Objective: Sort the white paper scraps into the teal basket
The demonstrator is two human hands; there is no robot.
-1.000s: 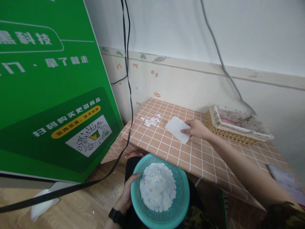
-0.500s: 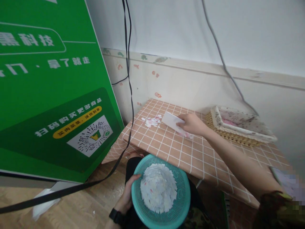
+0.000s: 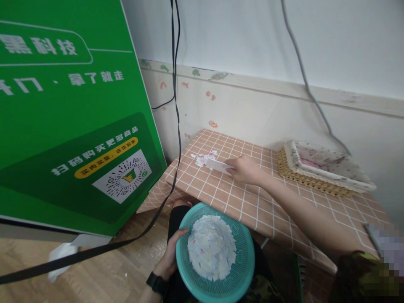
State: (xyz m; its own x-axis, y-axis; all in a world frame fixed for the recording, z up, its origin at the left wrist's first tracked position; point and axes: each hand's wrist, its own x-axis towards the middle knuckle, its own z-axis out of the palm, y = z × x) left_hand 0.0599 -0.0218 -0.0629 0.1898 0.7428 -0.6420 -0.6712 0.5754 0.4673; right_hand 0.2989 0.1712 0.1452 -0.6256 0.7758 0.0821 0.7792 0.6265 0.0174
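My left hand (image 3: 172,252) grips the left rim of a teal plastic colander (image 3: 244,252), thumb over the edge. The colander rests on my lap and holds a heaped mound of small white paper scraps (image 3: 211,248). Over the table, my right hand (image 3: 244,169) is closed on a flat white card (image 3: 220,166), which is tilted with its lower edge near the tabletop. At the card's far left end lies a small pile of torn paper bits (image 3: 203,158), white with some pink, partly hidden behind the card.
A brown checked cloth covers the table (image 3: 217,195). A lined wicker basket (image 3: 325,168) stands at its right rear. On the left rises a green printed panel (image 3: 72,126). A black strap (image 3: 177,126) hangs in front of the table's left end.
My right hand has brought the card left to the paper pile and turned it more on edge. Pinkish scraps beneath the card no longer show there. My left hand keeps its grip on the colander.
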